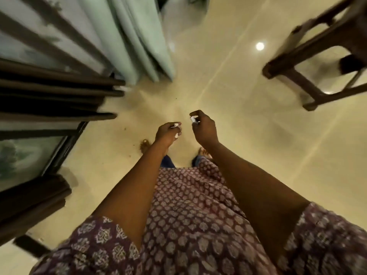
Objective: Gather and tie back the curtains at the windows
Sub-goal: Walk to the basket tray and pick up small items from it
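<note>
- Beside the dark wooden barred window (pixel 45 62), upper left, the pale green pleated fabric curtain (pixel 139 36) hangs bunched in folds, its hem close to the glossy cream tiled floor (pixel 248 135).
- No tie shows around the curtain; judged gathered to one side but not yet tied back. Tying remains, as far as the view shows.
- Left hand (pixel 167 132): held out low in front of the body, fingers curled, pinching a small white item (pixel 175 125) — too blurred to identify; possibly a tie or clip.
- Right hand (pixel 202 126): level with the left and just beside it, fingers curled round another small white piece (pixel 193 119).
- Both hands are well apart from the curtain, forearms extended forward and down.
- Dark brown wooden stool (pixel 317 56) stands upper right.
</note>
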